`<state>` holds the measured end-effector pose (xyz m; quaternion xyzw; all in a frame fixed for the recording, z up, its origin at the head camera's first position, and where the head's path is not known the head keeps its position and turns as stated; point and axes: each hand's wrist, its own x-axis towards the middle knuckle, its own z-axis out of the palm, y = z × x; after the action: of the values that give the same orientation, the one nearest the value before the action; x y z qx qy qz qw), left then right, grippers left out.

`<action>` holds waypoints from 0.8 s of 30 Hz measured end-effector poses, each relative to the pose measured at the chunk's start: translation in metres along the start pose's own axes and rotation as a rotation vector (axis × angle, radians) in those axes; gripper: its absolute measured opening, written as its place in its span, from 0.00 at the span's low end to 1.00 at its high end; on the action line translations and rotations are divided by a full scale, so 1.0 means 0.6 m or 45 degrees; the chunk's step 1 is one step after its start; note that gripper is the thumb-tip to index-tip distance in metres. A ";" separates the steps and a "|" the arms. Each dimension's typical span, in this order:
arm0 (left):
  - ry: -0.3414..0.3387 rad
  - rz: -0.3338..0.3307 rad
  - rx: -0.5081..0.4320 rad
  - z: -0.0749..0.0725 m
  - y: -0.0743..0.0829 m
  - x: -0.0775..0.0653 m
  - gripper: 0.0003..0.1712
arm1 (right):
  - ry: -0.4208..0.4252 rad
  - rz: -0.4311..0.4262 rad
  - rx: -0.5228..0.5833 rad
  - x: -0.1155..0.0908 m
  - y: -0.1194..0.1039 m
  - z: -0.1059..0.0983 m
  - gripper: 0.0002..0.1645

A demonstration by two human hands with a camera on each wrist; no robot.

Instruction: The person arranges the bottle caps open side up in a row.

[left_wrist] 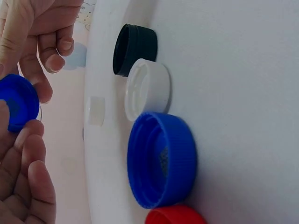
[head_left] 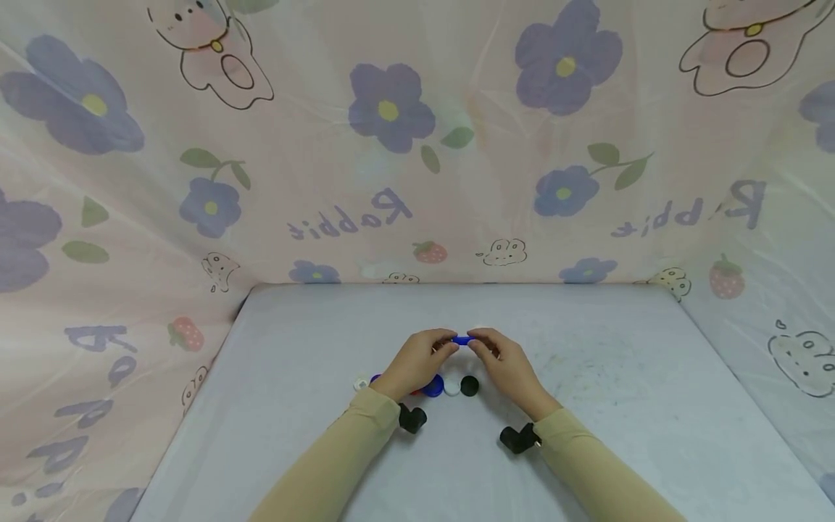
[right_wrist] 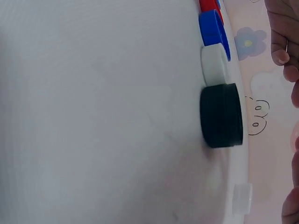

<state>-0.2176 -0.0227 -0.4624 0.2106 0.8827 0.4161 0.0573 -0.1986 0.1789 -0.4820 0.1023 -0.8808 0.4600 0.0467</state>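
A blue bottle cap [head_left: 462, 340] is held up between the fingertips of both hands over the table. My left hand [head_left: 414, 360] pinches its left edge, and my right hand [head_left: 512, 366] pinches the right edge. In the left wrist view the open side of this held cap [left_wrist: 19, 105] shows. Nearer to me lies a row of caps: a larger blue cap [left_wrist: 161, 161], a white cap [left_wrist: 148, 88], a black cap [right_wrist: 222, 115] and a red cap [left_wrist: 175, 215]. The left hand partly hides the row's left end in the head view.
A small white cap [right_wrist: 242, 198] lies farther back on the white table [head_left: 620, 377]. Another white cap [head_left: 361, 383] sits at the row's left end, beside a mostly hidden blue one. Black wrist cameras [head_left: 518, 438] project inward from the sleeves. A patterned curtain [head_left: 483, 159] surrounds the table.
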 end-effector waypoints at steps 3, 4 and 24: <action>0.021 -0.006 -0.026 0.002 -0.004 0.001 0.18 | 0.004 0.003 0.045 0.000 0.001 0.001 0.20; 0.026 -0.008 -0.032 0.003 -0.006 0.002 0.17 | 0.004 0.004 0.056 0.000 0.000 0.001 0.19; 0.054 -0.030 -0.070 0.005 -0.008 0.004 0.15 | 0.003 0.009 0.093 0.000 0.003 0.001 0.19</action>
<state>-0.2205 -0.0219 -0.4678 0.1898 0.8744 0.4437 0.0493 -0.1989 0.1792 -0.4839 0.1004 -0.8636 0.4923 0.0422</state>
